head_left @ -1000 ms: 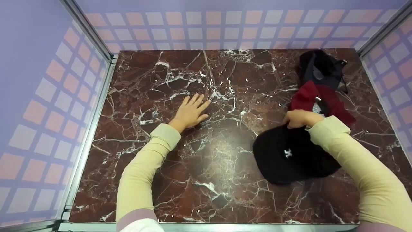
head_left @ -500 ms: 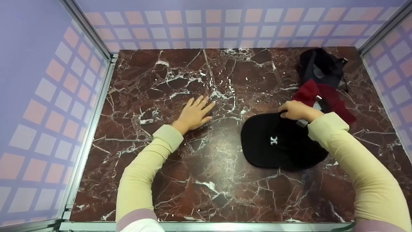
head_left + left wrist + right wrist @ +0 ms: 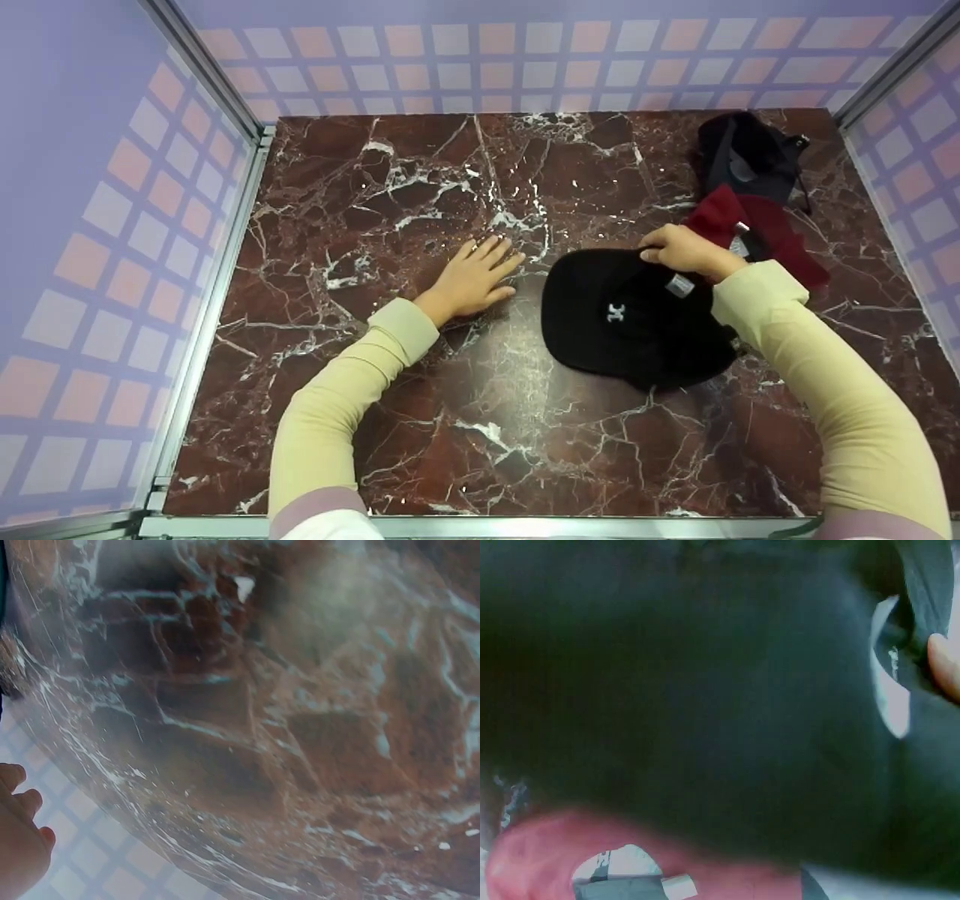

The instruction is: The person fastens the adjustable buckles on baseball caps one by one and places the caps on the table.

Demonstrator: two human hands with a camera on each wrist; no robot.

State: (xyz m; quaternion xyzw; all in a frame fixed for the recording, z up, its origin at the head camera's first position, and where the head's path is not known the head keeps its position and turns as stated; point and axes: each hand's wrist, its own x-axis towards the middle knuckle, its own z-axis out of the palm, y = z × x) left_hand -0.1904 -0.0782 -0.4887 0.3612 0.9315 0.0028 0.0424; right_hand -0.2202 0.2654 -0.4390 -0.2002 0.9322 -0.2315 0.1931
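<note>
In the head view, my right hand [image 3: 686, 251] pinches the far edge of a black baseball cap [image 3: 592, 330] with a small white logo. The cap's brim points left, and a pale label shows on its inner side. Close up in the right wrist view, the dark cap [image 3: 705, 712] fills most of the picture, with one fingertip on its edge at the right. My left hand [image 3: 472, 281], fingers spread and straight, lies over the marble-patterned table to the left of the brim, apart from the cap. Only part of the left hand [image 3: 22, 840] shows in the left wrist view.
A red cap [image 3: 780, 232] lies behind my right wrist, overlapping a dark grey and black cap [image 3: 750, 161] in the far right corner. Tiled-pattern walls [image 3: 480, 67] enclose the back and sides of the marble-patterned table [image 3: 420, 360], which has metal edging.
My right hand has carried the black cap left and slightly away from me, turning its logo. My left hand has slid a little right and nearer to me. The other caps stay put.
</note>
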